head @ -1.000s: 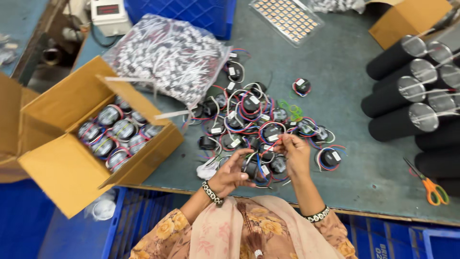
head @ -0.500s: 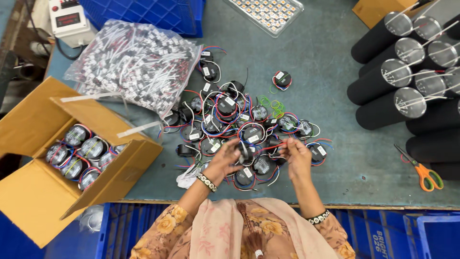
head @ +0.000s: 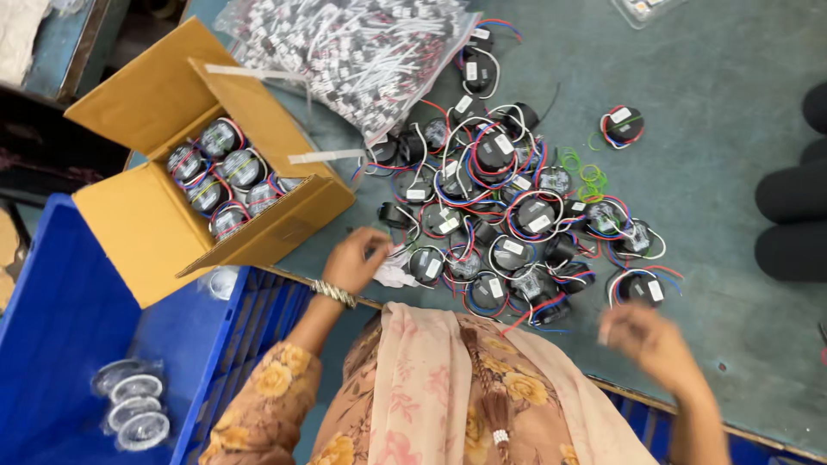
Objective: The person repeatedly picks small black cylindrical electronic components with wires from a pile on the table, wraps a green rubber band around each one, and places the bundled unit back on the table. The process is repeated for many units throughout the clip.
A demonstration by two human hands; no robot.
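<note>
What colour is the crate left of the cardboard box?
Blue crate, clearest in the head view.

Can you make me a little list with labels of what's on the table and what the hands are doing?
Table: grey-green table
Pile: round black parts with coloured wires
Box: open cardboard box with more wrapped parts
Bag: clear bag of white wires
Left hand: left hand touching something white at the pile's edge
Right hand: right hand blurred, near the pile; grip unclear
Crate: blue crate
</note>
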